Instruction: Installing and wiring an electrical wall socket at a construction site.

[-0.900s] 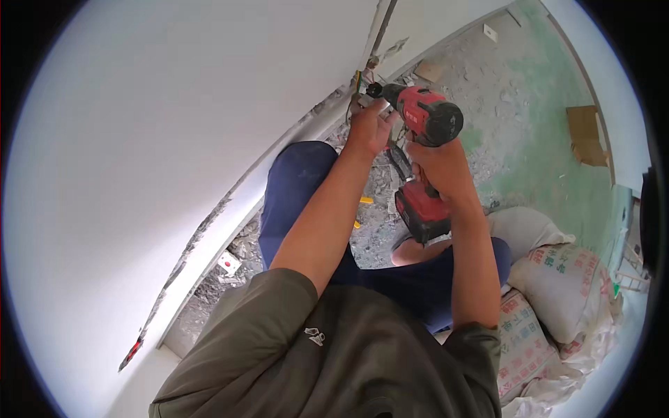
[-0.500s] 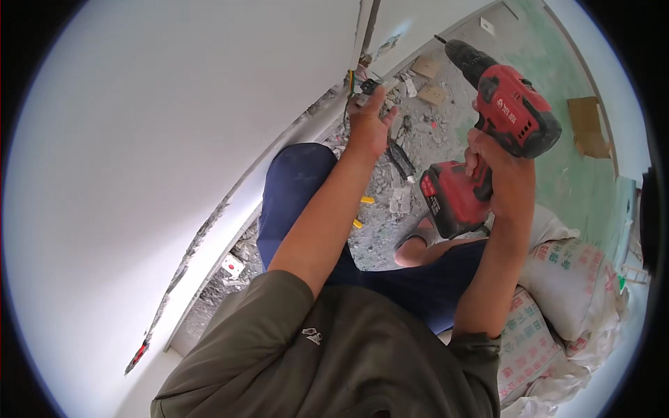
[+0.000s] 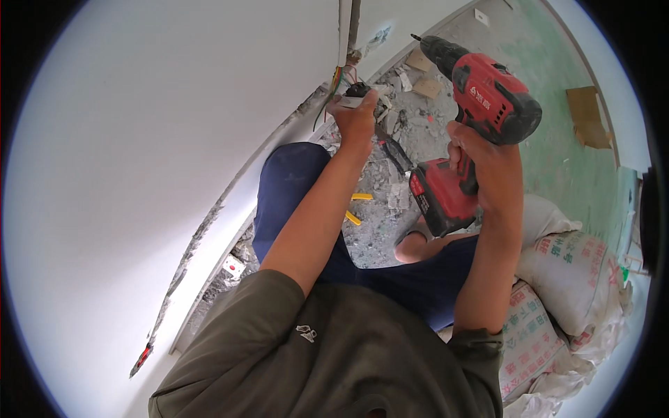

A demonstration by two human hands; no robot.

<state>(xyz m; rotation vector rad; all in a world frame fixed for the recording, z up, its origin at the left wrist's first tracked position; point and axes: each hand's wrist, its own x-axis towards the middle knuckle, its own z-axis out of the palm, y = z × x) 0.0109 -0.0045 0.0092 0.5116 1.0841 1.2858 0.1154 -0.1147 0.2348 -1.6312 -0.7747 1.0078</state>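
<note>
My right hand [image 3: 482, 152] is wrapped round the grip of a red and black cordless drill [image 3: 491, 97]. The drill is held up over the floor, its black chuck and short bit pointing to the far left; its battery pack hangs below my hand. At the wall's base, my left hand [image 3: 354, 124] is closed on a wall socket [image 3: 355, 102] with a white plate and a black back. Coloured wires [image 3: 336, 80] come down from a slot in the wall beside it. The drill bit is apart from the socket.
Rubble covers the floor along the wall. Black-handled pliers [image 3: 396, 153], a yellow-handled tool [image 3: 353, 218] and flat tan boxes [image 3: 427, 88] lie on it. A cardboard piece [image 3: 589, 117] is at the far right. Stacked white sacks [image 3: 568, 282] stand by my right arm.
The drill and my right hand have moved slightly left. My left hand has drawn left and closed its fingers more round the socket, whose white plate now shows.
</note>
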